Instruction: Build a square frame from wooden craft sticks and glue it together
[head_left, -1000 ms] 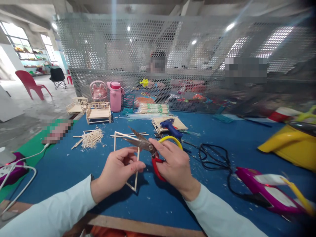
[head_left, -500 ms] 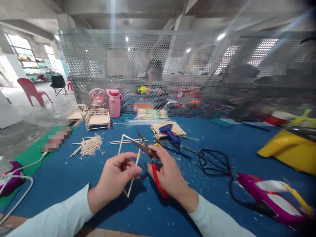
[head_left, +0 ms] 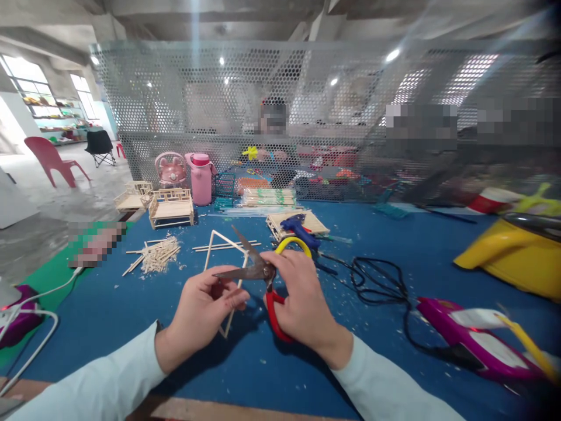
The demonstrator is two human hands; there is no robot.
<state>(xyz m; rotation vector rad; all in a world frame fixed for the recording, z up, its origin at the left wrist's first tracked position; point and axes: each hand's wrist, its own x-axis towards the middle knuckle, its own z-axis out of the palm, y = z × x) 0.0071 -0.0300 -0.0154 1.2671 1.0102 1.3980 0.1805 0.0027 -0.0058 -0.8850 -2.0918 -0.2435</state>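
Observation:
My left hand (head_left: 204, 316) pinches a thin frame of pale wooden sticks (head_left: 208, 252), tilted above the blue table mat. My right hand (head_left: 302, 295) grips scissors (head_left: 275, 316) with one red and one yellow handle. Their dark blades are spread apart and point left, close to my left fingers, crossing one side of the frame. Whether an edge touches the wood I cannot tell. Beyond the hands, a few loose sticks (head_left: 201, 248) and a heap of short cut sticks (head_left: 161, 255) lie on the mat.
Small stick-built beds (head_left: 172, 211) stand at the back left, near a pink flask (head_left: 201, 182). A blue glue gun (head_left: 300, 228) rests on another stick panel (head_left: 322, 223); a black cable (head_left: 381, 280) runs right. A purple-and-white device (head_left: 482, 345) lies right. A perforated metal screen (head_left: 236, 105) stands behind.
The scissors have turned so that their blades point further left and lower, over the left fingers. The yellow handle has come into fuller view. My left hand keeps hold of the stick frame.

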